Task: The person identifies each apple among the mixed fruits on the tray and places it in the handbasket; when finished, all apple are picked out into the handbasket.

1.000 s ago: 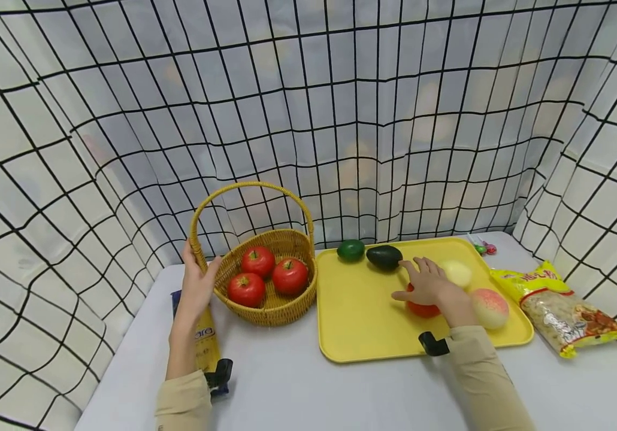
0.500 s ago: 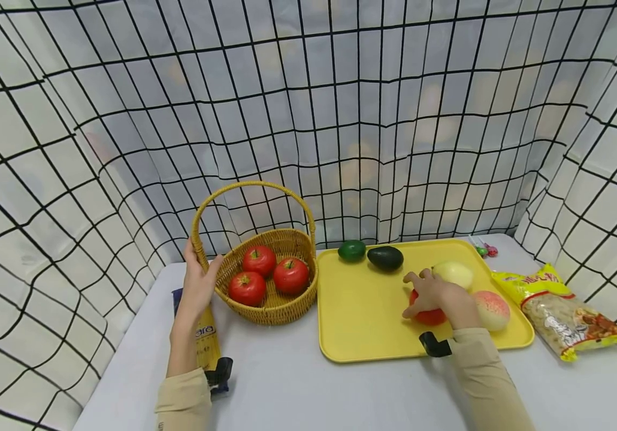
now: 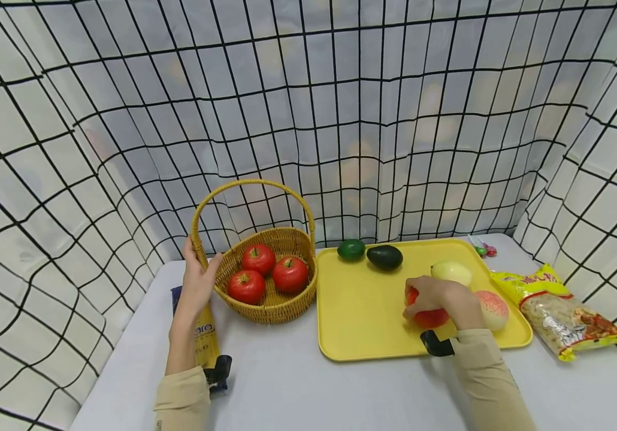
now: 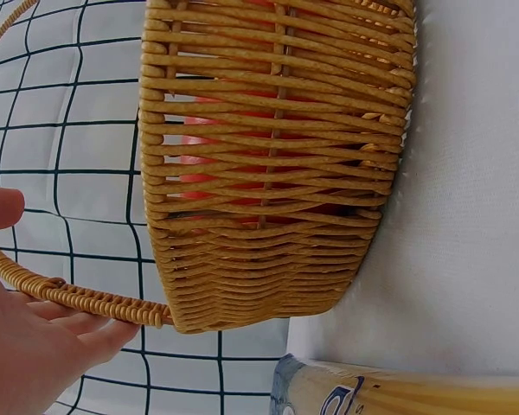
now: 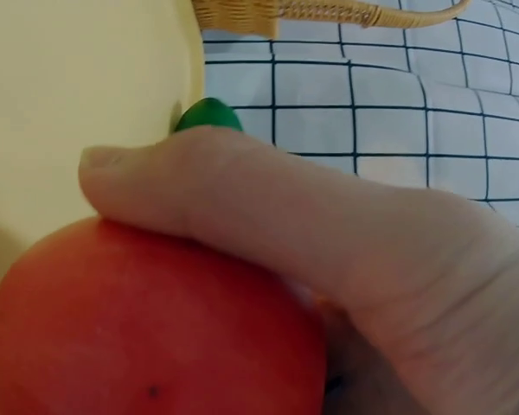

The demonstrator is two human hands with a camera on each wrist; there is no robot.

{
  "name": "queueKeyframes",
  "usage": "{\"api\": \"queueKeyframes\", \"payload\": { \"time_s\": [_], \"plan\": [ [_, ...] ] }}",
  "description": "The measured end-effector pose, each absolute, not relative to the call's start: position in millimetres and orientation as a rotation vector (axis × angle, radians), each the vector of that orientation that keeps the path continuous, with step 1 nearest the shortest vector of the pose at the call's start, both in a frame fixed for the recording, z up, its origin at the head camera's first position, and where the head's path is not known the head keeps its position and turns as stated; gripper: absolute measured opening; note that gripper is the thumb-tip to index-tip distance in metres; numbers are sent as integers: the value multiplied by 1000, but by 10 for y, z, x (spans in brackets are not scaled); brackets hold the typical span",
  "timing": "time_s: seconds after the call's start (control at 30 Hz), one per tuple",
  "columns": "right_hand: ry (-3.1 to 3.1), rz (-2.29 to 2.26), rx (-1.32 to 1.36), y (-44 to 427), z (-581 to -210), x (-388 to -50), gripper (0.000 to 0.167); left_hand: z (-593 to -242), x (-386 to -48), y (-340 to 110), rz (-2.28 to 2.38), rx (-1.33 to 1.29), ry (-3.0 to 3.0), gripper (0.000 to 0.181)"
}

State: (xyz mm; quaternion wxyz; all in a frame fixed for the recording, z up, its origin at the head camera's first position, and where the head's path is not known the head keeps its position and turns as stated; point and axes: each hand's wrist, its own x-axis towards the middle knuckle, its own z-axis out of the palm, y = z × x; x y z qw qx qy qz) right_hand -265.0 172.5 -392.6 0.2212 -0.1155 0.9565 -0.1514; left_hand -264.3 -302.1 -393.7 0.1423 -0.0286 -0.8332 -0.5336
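Note:
My left hand [image 3: 199,286] holds the left base of the handle [image 4: 95,300] of a wicker basket [image 3: 265,316], its fingers behind the handle and its thumb on the near side. Three red apples [image 3: 290,275] lie in the basket. Over the yellow tray [image 3: 359,335], my right hand [image 3: 443,296] grips another red apple [image 5: 147,320]. Its thumb lies along one side of this apple, while the other fingers are mostly hidden in the right wrist view. Close to that hand on the tray are a pale yellow fruit [image 3: 451,273] and a pink-and-cream peach [image 3: 493,310].
Toward the tray's back left lie a dark avocado [image 3: 384,257] and a green oval fruit [image 3: 351,250]. A yellow snack bag [image 3: 562,311] lies to the right, small wrapped candies [image 3: 485,249] behind. A pasta pack [image 3: 207,338] lies under the left forearm. Black netting surrounds the table.
My right hand has moved slightly right, and its spread fingers have curled round the red apple on the tray. My left hand stays at the basket handle.

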Motion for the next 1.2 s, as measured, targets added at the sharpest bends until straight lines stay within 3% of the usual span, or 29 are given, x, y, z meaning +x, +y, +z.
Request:
{"api": "queueKeyframes", "payload": {
  "time_s": [0.47, 0.83, 1.03, 1.2],
  "plan": [
    [2729, -586, -585, 1342, -3838, -2594, 42, -3794, -2600, -2982, -1615, -63, -2422, 87],
    [2983, -736, -952, 317, -3881, -2499, 53, -3807, -2603, -3081, -1569, -89, -2417, 86],
    [3088, -479, -1143, -327, -3619, -2757, 57, -3872, -2649, -3104, -1571, -89, -2400, 86],
    [3109, -202, -1016, -656, -3422, -3163, 73, -3932, -2677, -3070, -1575, -77, -2421, 86]
  ]
}}
